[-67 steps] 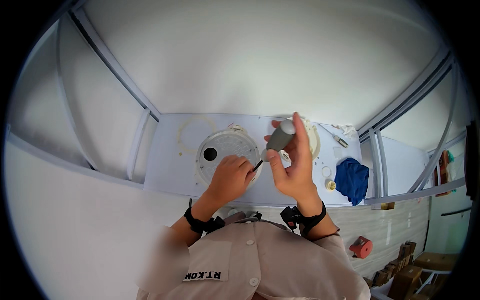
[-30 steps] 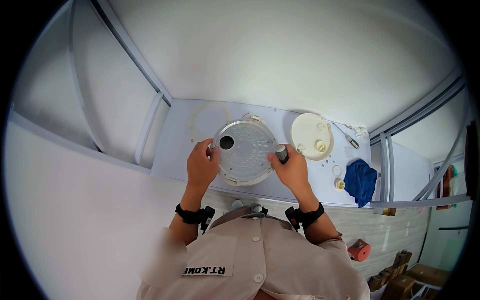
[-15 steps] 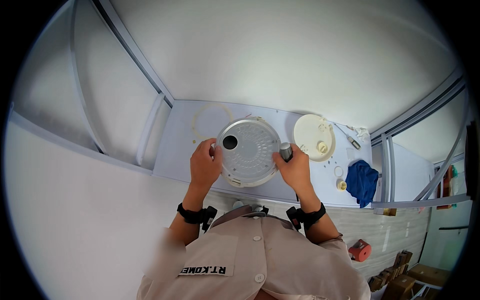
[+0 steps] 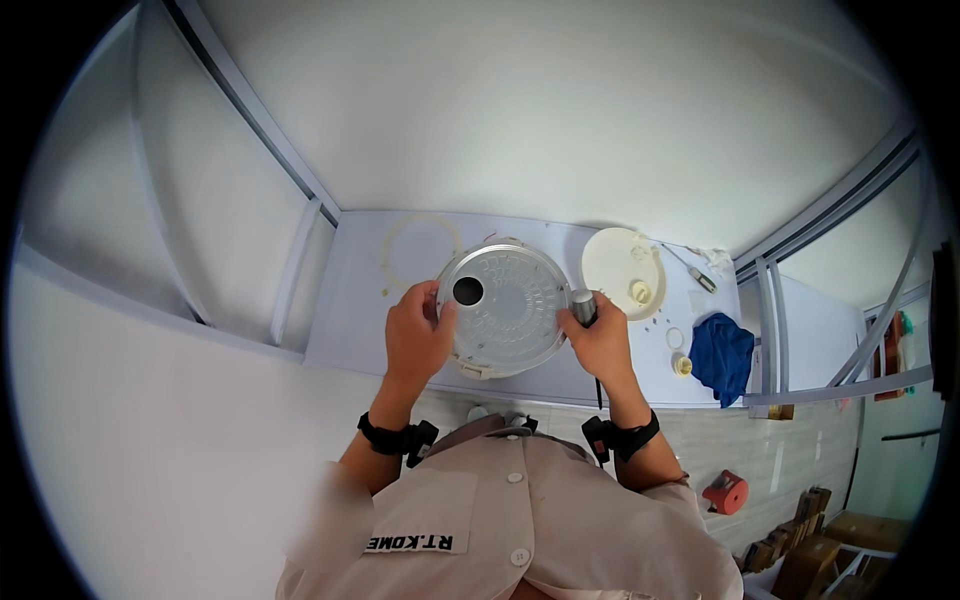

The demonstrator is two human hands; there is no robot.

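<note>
A round silver metal plate [image 4: 520,318], with a dark round hole near its left side, lies on or in a cream plastic ring part whose tabbed rim [image 4: 478,371] shows at the lower edge. My left hand [image 4: 415,335] grips the plate's left edge, thumb on top beside the hole. On the opposite edge, the thumb and fingers of my right hand [image 4: 607,345] hold the plate. That same hand also keeps a screwdriver [image 4: 584,304] in its grasp, grey handle up and dark shaft pointing toward me. How the fingers sit underneath is hidden.
Right of the plate lie a cream round cover [image 4: 608,262], a second screwdriver [image 4: 702,277], a thin ring [image 4: 675,338], a small cream cap [image 4: 682,366] and a blue cloth [image 4: 723,360]. Farther left lies a pale large ring [image 4: 387,262]. Frame posts [image 4: 768,325] border the table [image 4: 345,310].
The metal plate and both hands have shifted slightly to the right and toward me. My right hand still holds the screwdriver, its shaft now more visible below the hand.
</note>
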